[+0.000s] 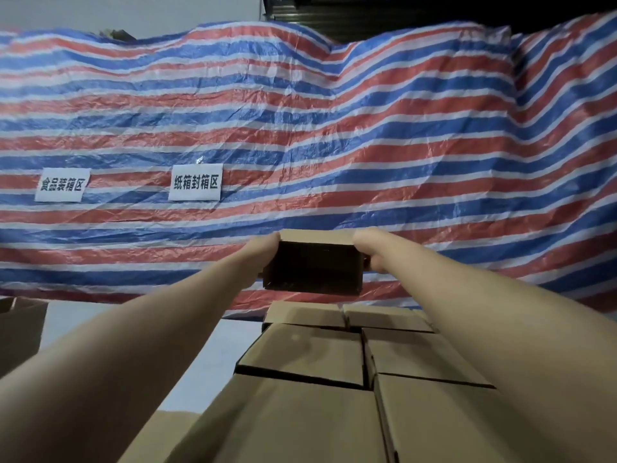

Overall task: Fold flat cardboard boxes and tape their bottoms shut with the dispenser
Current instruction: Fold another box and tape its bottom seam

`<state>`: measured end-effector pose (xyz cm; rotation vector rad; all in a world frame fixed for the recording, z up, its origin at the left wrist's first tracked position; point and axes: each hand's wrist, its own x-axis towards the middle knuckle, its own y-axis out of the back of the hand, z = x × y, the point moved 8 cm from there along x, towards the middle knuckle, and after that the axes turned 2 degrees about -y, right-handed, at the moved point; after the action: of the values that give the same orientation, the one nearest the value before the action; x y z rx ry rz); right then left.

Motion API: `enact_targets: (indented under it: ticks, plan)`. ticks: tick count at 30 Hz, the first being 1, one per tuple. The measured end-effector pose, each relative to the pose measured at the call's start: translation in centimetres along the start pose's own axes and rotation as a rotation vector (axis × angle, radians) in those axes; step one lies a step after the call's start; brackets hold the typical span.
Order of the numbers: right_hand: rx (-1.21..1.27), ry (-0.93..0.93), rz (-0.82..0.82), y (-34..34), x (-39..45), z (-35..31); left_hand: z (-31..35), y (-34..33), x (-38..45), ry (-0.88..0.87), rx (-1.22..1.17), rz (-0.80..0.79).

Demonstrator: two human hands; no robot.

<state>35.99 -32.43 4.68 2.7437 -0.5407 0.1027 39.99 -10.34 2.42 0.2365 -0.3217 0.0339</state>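
Note:
A small brown cardboard box (pixel 314 265) is held up at arm's length, its open dark inside facing me. My left hand (pixel 263 253) grips its left side and my right hand (pixel 369 250) grips its right side, fingers mostly hidden behind the box. The box hangs above the far end of a stack of folded boxes (pixel 300 352). No tape dispenser is visible.
Several assembled cardboard boxes in two rows fill the lower middle, reaching toward me. A red, white and blue striped tarp (pixel 300 128) with two white paper signs (pixel 195 182) hangs behind. Another brown carton (pixel 18 325) stands at the left edge on a pale floor.

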Motion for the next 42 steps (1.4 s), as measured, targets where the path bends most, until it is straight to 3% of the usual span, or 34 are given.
enact_targets:
  ticks: [9,17,20,28,37,42]
  plan:
    - [-0.141,-0.111,-0.024,-4.3,6.2,7.0,-7.0,-3.1,3.5,0.043,0.075,-0.162]
    - [-0.146,-0.116,-0.001,-3.1,3.5,6.3,-7.0,-1.9,1.7,0.079,0.14,-0.132]
    - [-0.205,-0.109,0.042,-1.0,0.2,4.4,-4.7,1.0,-0.6,0.029,0.217,-0.082]
    - [-0.192,0.118,0.159,4.3,-11.1,-2.5,2.3,12.5,-11.8,-0.281,0.386,0.286]
    - [-0.188,0.251,0.211,7.4,-27.2,-2.9,-1.0,15.1,-27.2,-0.25,0.625,0.038]
    - [-0.305,0.254,0.165,8.6,-33.8,-2.1,-3.4,15.6,-32.0,-0.168,0.765,0.006]
